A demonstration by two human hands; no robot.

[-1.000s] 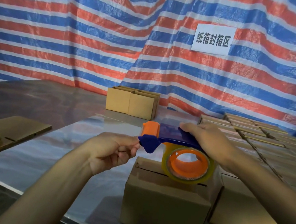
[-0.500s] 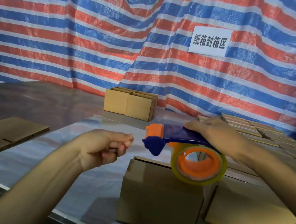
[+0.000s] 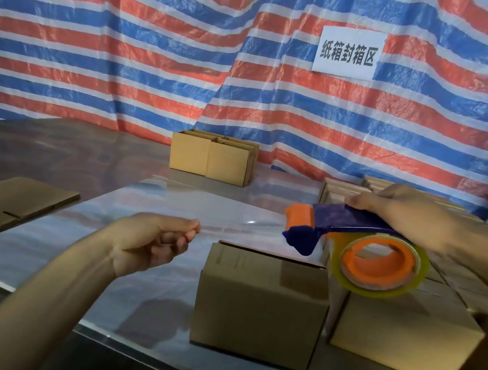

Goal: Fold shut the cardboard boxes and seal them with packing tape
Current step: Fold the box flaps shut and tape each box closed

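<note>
Left hand (image 3: pixel 157 241), forearm extended forward, pinched the tape strip (image 3: pixel 229 230) between thumb and forefinger. Right hand (image 3: pixel 401 210) gripped the dispenser (image 3: pixel 343 216) from above.

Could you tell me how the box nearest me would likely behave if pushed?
The box would probably slide rather than tip: it sits squat on a glossy table. It seems untaped so far, so it may gape open if gripped from above. Its weight is unclear, since the contents are hidden.
</note>
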